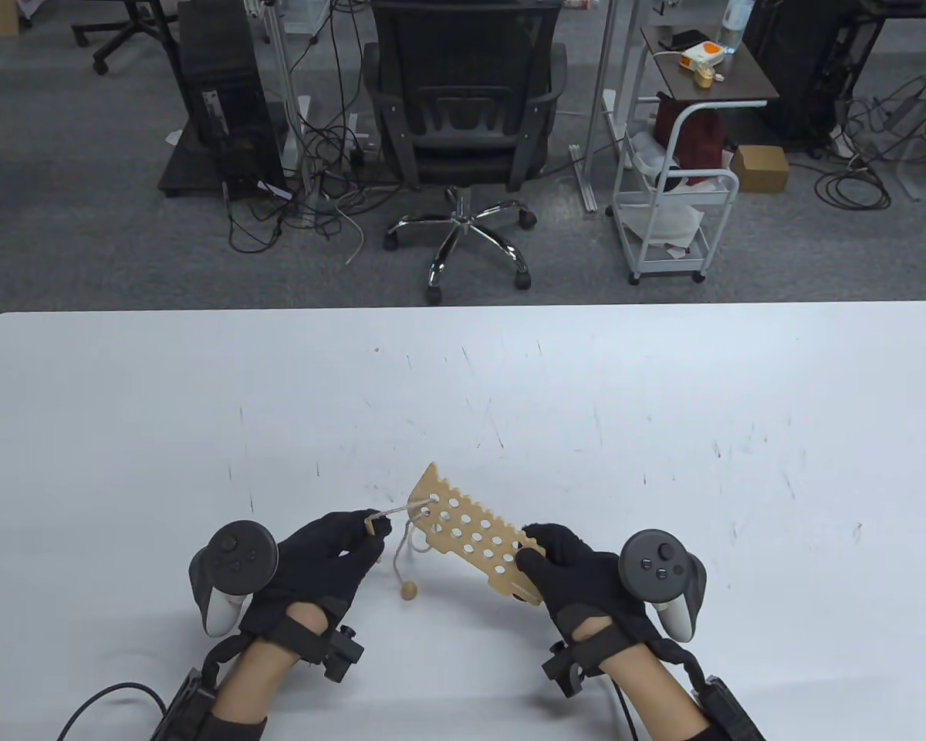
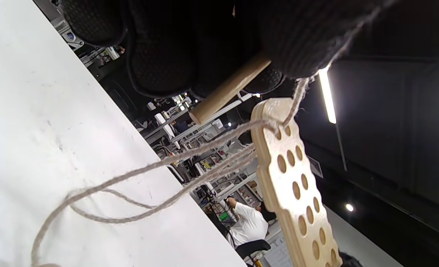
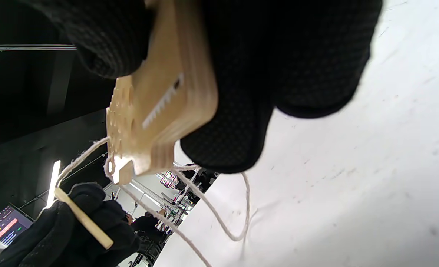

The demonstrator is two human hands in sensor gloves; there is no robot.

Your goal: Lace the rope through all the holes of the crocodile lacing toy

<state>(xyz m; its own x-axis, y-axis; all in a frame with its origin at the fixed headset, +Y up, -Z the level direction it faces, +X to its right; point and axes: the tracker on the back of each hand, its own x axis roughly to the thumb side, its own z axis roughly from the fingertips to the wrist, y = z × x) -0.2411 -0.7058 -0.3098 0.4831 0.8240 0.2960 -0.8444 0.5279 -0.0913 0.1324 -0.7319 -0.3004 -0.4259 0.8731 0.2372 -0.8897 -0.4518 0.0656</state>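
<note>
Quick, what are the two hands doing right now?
Left hand: fingers grip the wooden needle on the rope.
Right hand: fingers grip the crocodile board.

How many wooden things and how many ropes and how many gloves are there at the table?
Wooden things: 3, the tan wooden crocodile lacing board, the thin wooden lacing stick and the round wooden bead
Ropes: 1, the beige twisted rope
Black gloves: 2, on the left hand and the right hand
Total: 6
</note>
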